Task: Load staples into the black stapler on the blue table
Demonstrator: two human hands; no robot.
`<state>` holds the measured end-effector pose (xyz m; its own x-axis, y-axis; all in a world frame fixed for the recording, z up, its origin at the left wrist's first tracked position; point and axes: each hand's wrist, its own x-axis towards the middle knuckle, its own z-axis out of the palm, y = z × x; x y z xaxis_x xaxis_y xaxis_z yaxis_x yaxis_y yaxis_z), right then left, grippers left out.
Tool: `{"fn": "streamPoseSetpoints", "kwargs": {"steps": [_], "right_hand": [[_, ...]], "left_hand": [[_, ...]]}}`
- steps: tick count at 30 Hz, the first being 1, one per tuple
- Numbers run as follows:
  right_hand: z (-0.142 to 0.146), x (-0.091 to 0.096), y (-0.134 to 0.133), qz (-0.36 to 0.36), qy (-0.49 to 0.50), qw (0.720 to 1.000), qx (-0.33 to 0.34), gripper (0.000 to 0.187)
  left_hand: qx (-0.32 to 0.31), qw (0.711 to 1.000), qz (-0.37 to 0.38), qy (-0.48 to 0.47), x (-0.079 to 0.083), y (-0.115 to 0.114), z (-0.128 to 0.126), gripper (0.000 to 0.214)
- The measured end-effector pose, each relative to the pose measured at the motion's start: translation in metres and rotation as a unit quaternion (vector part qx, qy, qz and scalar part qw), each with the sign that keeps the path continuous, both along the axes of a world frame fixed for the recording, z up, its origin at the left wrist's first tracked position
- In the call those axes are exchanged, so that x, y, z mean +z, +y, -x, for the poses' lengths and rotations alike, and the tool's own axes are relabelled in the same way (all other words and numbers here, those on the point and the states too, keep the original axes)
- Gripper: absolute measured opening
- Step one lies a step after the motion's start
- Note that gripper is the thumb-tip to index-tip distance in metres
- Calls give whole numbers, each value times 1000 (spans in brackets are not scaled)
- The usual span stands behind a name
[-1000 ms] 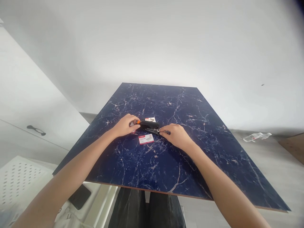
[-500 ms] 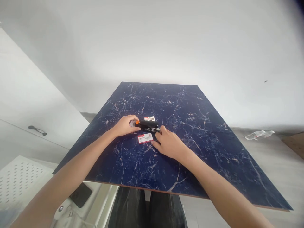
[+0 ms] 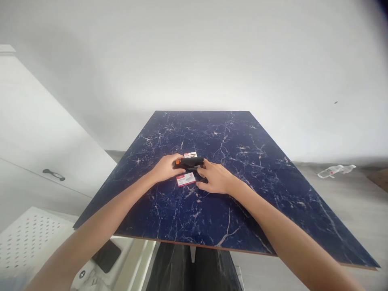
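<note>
The black stapler [image 3: 190, 162] with its orange rear end lies on its base in the middle of the dark blue marbled counter [image 3: 257, 190], held from both ends: the left hand [image 3: 166, 167] has its fingers closed round the orange end, and the right hand [image 3: 214, 178] has its fingers curled against the front end, though whether they truly pinch it or only rest on it cannot be told at this size. A small white staple box [image 3: 186, 179] with a red strip lies just in front of the stapler, between the two hands, and a second small box [image 3: 190, 154] lies just behind it. To handle the stapler well here, the left hand should probably keep the rear pinned flat to the counter while the right works the front gently, clear of the near box. Compared with half a second ago, the right hand has moved in from beside the near box up onto the stapler's front end, and the stapler now looks closed up and shorter.
</note>
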<state>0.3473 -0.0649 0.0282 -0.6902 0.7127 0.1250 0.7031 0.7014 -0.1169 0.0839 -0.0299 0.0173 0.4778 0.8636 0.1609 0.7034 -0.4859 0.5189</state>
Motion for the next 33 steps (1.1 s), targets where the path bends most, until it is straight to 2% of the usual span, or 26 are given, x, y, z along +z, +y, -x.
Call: {"fn": "streamPoseSetpoints", "kwargs": {"steps": [3, 5, 8, 10, 12, 15, 19, 21, 25, 28, 30, 33], "right_hand": [[1, 1, 1, 11, 39, 999, -35, 26], [-1, 5, 0, 19, 74, 995, -59, 28], [-13, 10, -1, 12, 143, 986, -80, 34], [-22, 7, 3, -2, 199, 974, -107, 30], [-27, 0, 13, -15, 252, 958, -134, 23], [-24, -17, 32, -12, 251, 964, -92, 39], [-12, -30, 53, 53, 142, 988, -18, 60], [-9, -30, 57, 68, 138, 988, -9, 58], [-7, -29, 53, 25, 198, 980, -5, 48], [-8, -26, 46, 25, 210, 977, -39, 44], [-9, -22, 39, 31, 220, 971, -91, 39], [-14, -12, 28, 45, 228, 957, -174, 41]], "left_hand": [[-24, 999, -35, 12, 0, -1, -5, 53], [-29, 999, -33, 7, 2, 0, -1, 61], [-10, 1000, -9, -13, 6, 2, 19, 54], [2, 1000, 1, -11, 8, 5, 33, 48], [-22, 1000, 9, 11, 10, 8, 42, 47], [-75, 996, 20, 36, 16, 12, 46, 53], [-75, 995, 46, 49, 26, 11, 43, 52], [-64, 995, 52, 61, 27, 10, 43, 45], [-18, 997, 19, 66, 21, 12, 45, 42], [-8, 999, -2, 40, 16, 12, 39, 46], [-47, 999, 3, 19, 18, 6, 30, 43], [-111, 993, 49, -9, 24, -9, 13, 38]]}}
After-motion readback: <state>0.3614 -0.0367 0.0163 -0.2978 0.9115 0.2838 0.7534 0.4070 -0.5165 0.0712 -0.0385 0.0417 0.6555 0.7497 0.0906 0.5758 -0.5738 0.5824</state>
